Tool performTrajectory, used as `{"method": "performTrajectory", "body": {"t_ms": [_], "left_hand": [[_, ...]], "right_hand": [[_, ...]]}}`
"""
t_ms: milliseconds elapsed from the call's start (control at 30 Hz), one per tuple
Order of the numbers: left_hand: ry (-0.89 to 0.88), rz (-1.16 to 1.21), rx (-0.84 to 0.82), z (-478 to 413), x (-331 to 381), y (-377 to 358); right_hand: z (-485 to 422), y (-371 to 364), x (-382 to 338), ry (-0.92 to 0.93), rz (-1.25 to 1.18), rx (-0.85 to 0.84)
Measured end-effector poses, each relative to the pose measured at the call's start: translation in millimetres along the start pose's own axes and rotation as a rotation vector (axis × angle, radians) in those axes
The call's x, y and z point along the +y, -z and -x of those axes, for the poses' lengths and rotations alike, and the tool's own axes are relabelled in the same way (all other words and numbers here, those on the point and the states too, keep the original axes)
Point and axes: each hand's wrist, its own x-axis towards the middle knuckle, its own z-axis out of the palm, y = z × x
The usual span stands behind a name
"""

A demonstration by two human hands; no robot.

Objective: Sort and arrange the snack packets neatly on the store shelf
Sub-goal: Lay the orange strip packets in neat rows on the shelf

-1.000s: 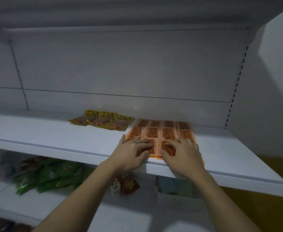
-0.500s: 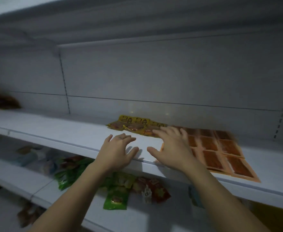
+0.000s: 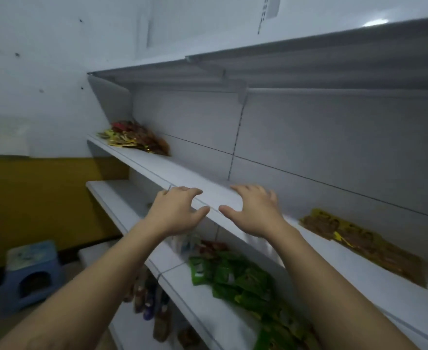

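A white shelving unit fills most of the view, running from near right to far left. Its middle shelf crosses the frame at hand level, with a lower shelf beneath it. To the left stands a pale wall with a yellow band along its lower part.

Two bare forearms reach in from the bottom edge. A loose spread of green packets lies on the lower shelf, under the right arm. A row of brown and yellow packets lies flat on the middle shelf, to the right of the hands and apart from them.

The left hand and right hand sit side by side at the front edge of the middle shelf, palms down. The fingers of both are spread and relaxed, holding nothing.

A blue stool stands on the floor at lower left. A small pile of red and yellow packets sits at the far left end of the middle shelf.
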Motion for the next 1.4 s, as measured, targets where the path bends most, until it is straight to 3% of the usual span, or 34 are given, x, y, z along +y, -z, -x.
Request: {"method": "performTrajectory", "body": {"t_ms": [300, 700, 1067, 1400], "left_hand": [[0.145, -0.052, 0.034, -15, -133, 41], [0.260, -0.112, -0.005, -91, -261, 3], [0.293, -0.099, -0.060, -259, -374, -47], [0.261, -0.050, -0.114, -353, -432, -95]], "right_hand": [[-93, -48, -103, 0.088, -0.066, -0.031], [-239, -132, -153, 0.155, -0.126, -0.073], [-443, -223, -141, 0.077, -0.110, -0.126], [-533, -277, -127, -0.001, -0.084, -0.203]]}}
